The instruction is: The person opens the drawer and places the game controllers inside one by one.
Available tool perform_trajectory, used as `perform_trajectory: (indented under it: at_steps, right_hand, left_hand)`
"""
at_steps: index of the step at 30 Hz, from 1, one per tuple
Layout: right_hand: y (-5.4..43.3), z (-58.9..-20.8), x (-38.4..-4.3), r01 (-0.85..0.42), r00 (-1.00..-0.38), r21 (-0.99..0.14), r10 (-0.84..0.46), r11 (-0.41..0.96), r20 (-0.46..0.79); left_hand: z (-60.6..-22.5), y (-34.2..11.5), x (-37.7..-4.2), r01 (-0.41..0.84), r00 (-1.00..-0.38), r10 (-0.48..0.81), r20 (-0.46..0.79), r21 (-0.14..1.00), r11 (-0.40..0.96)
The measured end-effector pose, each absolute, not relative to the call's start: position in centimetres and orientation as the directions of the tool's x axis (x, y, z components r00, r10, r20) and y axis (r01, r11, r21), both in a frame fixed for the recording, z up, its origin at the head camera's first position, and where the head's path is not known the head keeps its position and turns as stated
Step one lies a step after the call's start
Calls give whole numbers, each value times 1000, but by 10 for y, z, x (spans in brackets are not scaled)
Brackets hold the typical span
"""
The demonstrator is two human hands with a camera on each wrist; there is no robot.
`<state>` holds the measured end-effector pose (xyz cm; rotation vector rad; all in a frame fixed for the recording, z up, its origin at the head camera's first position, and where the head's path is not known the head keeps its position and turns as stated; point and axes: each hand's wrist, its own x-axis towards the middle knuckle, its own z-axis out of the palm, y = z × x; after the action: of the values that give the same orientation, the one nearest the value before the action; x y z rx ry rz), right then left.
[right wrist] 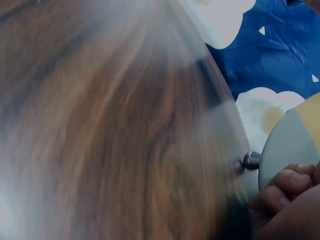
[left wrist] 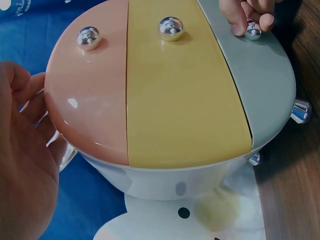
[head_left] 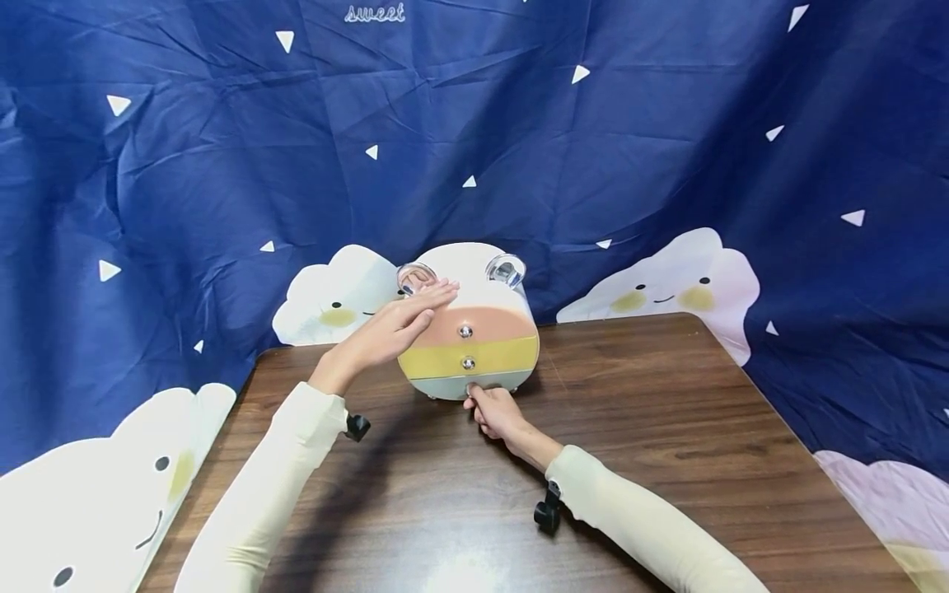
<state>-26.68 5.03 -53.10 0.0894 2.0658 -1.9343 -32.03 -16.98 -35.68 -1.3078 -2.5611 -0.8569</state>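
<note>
A small rounded drawer box point(head_left: 465, 262) with a white body and two chrome rings on top stands at the table's far edge. Its front has a peach drawer point(head_left: 493, 323), a yellow drawer point(head_left: 507, 356) and a pale green drawer point(head_left: 439, 387), each with a round chrome knob. My left hand point(head_left: 387, 329) lies with straight fingers at the upper left of the box, touching near the peach edge. Thumb and fingers of my right hand point(head_left: 498, 412) pinch the bottom green drawer's knob point(left wrist: 253, 33). All the drawers look closed.
The box stands on short chrome feet point(left wrist: 301, 111) on a brown wood-grain table point(head_left: 652, 428). Behind the table hangs a dark blue cloth point(head_left: 474, 107) with white triangles and smiling clouds. Both sleeves carry a small black wrist mount point(head_left: 547, 512).
</note>
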Motion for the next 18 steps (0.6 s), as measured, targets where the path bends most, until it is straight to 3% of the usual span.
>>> perform_trajectory:
  at_steps: [5, 12, 18]
  right_hand:
    - [47, -527, -266, 257, -954, -963, -136, 77, -265]
    - [52, -527, -263, 252, -943, -967, -213, 41, -255]
    - [63, -523, -261, 239, -943, -965, -208, 111, -258]
  left_hand:
    - [-355, -169, -319, 783, -608, 697, 381, 430, 449]
    - [-355, -169, -316, 776, -620, 688, 378, 429, 463]
    - [-357, -168, -316, 785, -612, 682, 400, 411, 464]
